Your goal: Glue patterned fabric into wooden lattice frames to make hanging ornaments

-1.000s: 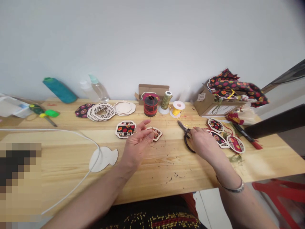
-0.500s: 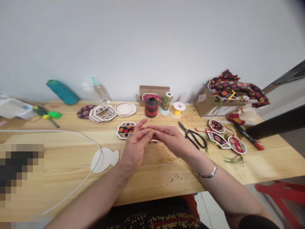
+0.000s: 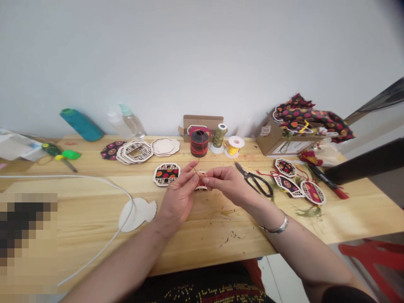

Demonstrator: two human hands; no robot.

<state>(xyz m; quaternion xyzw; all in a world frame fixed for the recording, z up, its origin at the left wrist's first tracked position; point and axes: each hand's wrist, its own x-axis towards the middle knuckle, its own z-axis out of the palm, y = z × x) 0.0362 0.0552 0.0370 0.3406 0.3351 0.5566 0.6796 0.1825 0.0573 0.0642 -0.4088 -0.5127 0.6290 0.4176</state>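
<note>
My left hand (image 3: 179, 194) and my right hand (image 3: 229, 184) meet above the middle of the wooden table, fingertips pinched. A thin yellowish-brown thread (image 3: 199, 174) runs between them; its ends are too fine to follow. Just behind my fingers lies a red ornament (image 3: 202, 185) with a pale frame, mostly covered by the hands. Left of it, an octagonal ornament (image 3: 166, 174) with patterned fabric and a lattice frame rests flat. Black-handled scissors (image 3: 257, 183) lie to the right of my right hand.
Along the wall stand a red-and-black thread spool (image 3: 199, 145), a green spool (image 3: 220, 136), a yellow spool (image 3: 234, 147) and a fabric-topped cardboard box (image 3: 274, 141). A white cable (image 3: 104, 182) crosses a vase-shaped cutout (image 3: 135, 215) at left. Finished ornaments (image 3: 288, 185) lie right.
My fingertips have drawn slightly apart, with the right hand shifting right, so the thread and more of the red ornament behind show. The scissors and spools stay where they were.
</note>
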